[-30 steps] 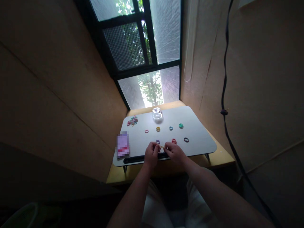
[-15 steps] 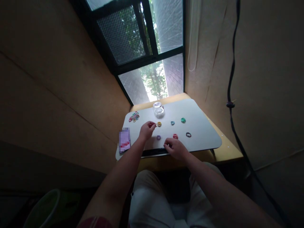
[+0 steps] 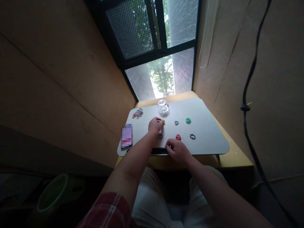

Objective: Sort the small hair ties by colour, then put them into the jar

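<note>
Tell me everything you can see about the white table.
The low white table has a flat, smooth-looking top with rounded corners and a dark strip along its near edge. A dark leg shows under the near right part. It stands upright on a yellowish ledge below the window. Coloured bands and a clear container rest on it. The left hand is over its middle, the right hand at its near edge; whether either touches it is unclear.

It looks like a homely nook, with 2 plain walls, a window and short-legged table.
</note>
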`<state>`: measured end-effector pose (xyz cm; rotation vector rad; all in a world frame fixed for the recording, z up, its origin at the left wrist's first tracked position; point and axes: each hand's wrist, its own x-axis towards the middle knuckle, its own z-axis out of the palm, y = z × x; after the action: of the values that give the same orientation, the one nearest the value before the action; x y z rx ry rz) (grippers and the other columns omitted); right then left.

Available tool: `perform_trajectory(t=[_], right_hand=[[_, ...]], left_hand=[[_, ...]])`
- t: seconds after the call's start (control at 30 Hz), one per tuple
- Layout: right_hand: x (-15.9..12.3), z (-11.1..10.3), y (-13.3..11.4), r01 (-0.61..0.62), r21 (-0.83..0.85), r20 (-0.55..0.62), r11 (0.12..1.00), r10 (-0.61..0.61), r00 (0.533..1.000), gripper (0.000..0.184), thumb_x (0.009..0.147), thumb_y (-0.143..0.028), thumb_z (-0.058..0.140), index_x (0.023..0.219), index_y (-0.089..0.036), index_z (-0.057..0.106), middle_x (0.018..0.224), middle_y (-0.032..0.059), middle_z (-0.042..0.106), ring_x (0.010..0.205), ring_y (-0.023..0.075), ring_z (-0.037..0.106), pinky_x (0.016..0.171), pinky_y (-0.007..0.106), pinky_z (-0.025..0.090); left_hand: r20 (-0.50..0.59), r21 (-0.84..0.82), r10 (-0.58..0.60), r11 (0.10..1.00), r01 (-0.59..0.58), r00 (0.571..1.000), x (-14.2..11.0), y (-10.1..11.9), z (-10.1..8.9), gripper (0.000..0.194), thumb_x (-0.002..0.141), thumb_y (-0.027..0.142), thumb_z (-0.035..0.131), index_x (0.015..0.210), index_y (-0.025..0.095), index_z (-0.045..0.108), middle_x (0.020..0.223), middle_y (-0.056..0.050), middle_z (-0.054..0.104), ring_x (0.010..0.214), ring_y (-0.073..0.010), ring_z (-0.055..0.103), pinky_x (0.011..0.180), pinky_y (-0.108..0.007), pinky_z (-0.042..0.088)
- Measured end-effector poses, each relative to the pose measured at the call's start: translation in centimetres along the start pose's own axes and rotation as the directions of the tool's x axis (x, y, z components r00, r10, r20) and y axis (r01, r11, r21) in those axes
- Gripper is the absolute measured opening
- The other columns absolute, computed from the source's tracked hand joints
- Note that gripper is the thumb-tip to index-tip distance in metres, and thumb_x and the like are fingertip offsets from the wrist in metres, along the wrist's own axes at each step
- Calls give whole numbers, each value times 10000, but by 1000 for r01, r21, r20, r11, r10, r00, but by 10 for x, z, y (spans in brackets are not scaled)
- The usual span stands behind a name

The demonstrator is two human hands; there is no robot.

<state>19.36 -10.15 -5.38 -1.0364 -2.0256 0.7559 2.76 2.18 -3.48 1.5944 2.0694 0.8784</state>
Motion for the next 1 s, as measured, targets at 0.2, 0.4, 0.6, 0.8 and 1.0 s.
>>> perform_trajectory(t=[0.2, 0.4, 0.6, 0.8, 1.0], right_hand=[[-1, -1, -1, 13, -19, -14, 1000, -14, 1000, 116, 861, -195, 543, 749, -196, 577, 690, 3, 595, 629, 137, 515, 614, 250, 353], [-1, -1, -2, 14, -10, -12, 1000, -14, 1000, 115, 860, -190, 541, 750, -193, 577, 686, 2, 593, 625, 133, 515, 604, 242, 352], [-2, -1, -2, 1, -8, -13, 1000, -1, 1000, 111, 853, -187, 547, 746, -194, 577, 682, 1, 593, 615, 130, 511, 594, 241, 344], [-1, -1, -3, -1, -16, -3, 1000, 1, 1000, 115, 853, -183, 543, 742, -192, 572, 685, 2, 598, 618, 132, 515, 601, 247, 346], [0, 0, -4, -7, -46, 5, 999, 8, 1000, 112, 863, -204, 544, 754, -194, 571, 696, 3, 601, 624, 131, 515, 605, 248, 342]], left_hand=[[11, 32, -20, 999, 20, 1000, 6, -1, -3, 257, 849, 395, 654, 1011, 195, 664, 945, -64, 751, 769, -154, 691, 710, -265, 515], [-9, 6, -9, 1000, 9, 1000, 9, 8, -14, 195, 843, 326, 629, 972, 185, 669, 942, -55, 746, 666, -130, 662, 623, -241, 490], [-90, 119, 134, 985, -123, 987, 15, 5, -33, 158, 825, 303, 629, 897, 180, 697, 878, -52, 743, 801, -172, 668, 746, -272, 487], [-80, 241, 157, 961, -133, 984, 17, -22, -73, 164, 856, 255, 565, 908, 173, 698, 912, -71, 743, 810, -181, 670, 748, -279, 480], [195, 335, 451, 804, -492, 871, -19, 0, -64, 174, 878, 280, 580, 970, 213, 712, 938, -49, 726, 803, -166, 656, 778, -275, 486]])
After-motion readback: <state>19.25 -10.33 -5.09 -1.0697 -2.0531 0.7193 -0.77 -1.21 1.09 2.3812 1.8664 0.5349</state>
